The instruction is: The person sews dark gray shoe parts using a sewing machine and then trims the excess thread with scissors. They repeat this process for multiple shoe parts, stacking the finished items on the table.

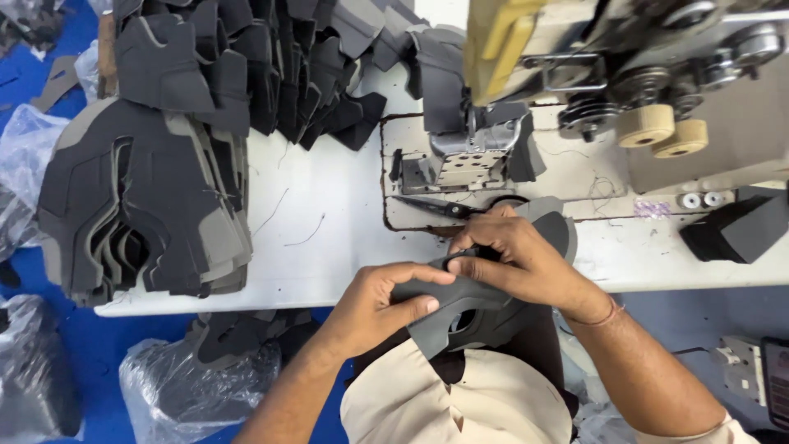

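Both hands are working one dark grey cut piece [477, 316], a curved panel with an oval hole in it, held over the lap just off the near edge of the table [329, 205]. As a judgement, the step in hand is lining up or folding the panel's upper edge. What that calls for next is keeping the edges matched while the panel goes up toward 12 o'clock, where the sewing machine [485, 152] stands. The left hand [382, 300] is closed on the panel's left end, thumb on top and fingers curled under, a firm pinch rather than a full fist. The right hand [514, 259] lies over the panel's top at about 1 o'clock from the left hand, fingers bent and fingertips pressing down on a narrow black strip or edge there; whether that strip is a separate part cannot be told. A thin thread band sits on the right wrist. Just beyond the right hand, at 11 o'clock from it, scissors [448, 207] lie on the table in front of the machine's foot. At 9 to 10 o'clock a big stack of grey and black pieces [148, 197] fills the table's left side, with more piled behind it. Two tan spools [662, 131] sit on the machine at 1 o'clock, and clear plastic bags [189, 382] lie on the blue floor at 8 o'clock.
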